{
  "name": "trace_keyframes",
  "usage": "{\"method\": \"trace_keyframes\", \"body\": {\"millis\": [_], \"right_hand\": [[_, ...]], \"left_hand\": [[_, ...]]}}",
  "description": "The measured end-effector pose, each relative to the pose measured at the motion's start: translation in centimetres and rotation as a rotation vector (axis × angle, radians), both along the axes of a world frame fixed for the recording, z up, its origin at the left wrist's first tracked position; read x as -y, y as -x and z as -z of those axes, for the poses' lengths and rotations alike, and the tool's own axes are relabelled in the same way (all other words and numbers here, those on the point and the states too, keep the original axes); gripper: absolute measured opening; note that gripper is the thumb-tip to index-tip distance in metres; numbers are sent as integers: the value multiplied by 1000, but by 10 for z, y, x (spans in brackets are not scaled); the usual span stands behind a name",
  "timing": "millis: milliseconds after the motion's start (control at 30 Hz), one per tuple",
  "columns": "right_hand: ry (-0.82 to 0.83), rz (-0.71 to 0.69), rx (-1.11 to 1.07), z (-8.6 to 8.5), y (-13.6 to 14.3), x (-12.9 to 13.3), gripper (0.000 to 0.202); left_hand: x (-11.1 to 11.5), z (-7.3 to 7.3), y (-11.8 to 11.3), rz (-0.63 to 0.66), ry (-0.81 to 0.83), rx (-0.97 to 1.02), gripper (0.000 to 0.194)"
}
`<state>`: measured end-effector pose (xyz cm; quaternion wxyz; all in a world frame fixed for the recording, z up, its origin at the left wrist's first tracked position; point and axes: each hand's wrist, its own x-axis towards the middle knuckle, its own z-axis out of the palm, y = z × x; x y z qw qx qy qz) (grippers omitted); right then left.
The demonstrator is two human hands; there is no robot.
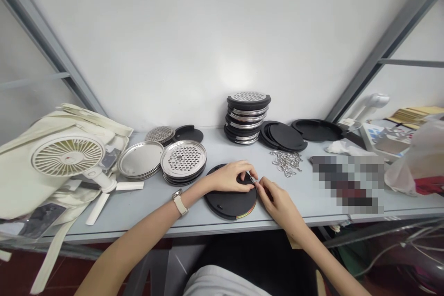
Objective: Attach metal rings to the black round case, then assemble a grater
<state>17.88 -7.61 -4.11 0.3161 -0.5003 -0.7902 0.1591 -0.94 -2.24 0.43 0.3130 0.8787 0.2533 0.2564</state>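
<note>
A round black disc (229,206) lies flat at the table's front edge, with a red, yellow and green strip along its right rim. Over its upper right part bends my left hand (232,176), its fingers closed on a small shiny metal clip (253,179) at the disc's rim. My right hand (279,202) comes in from the right, thumb and forefinger pinched at the lower end of that clip. My fingertips partly hide the clip. Similar metal clips (287,163) are heaped behind my right hand.
At the back stands a tall stack of black and metal discs (247,120). More black discs (286,136) lie to its right. Perforated metal plates (183,159) and plain metal plates (140,161) are stacked left, beside a white fan (69,155). A plastic bag (416,157) sits far right.
</note>
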Motion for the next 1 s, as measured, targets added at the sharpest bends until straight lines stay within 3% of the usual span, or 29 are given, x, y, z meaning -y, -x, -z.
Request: {"method": "trace_keyframes", "body": {"millis": [233,700,1000], "right_hand": [[-47,-30,29,-3,-1,0,24],[-9,24,-11,1,1,2,23],[-34,54,18,4,1,2,24]], "left_hand": [[-2,-1,-1,22,-21,20,25],[-4,4,1,-33,177,59,31],[-5,5,1,-30,197,77,33]]}}
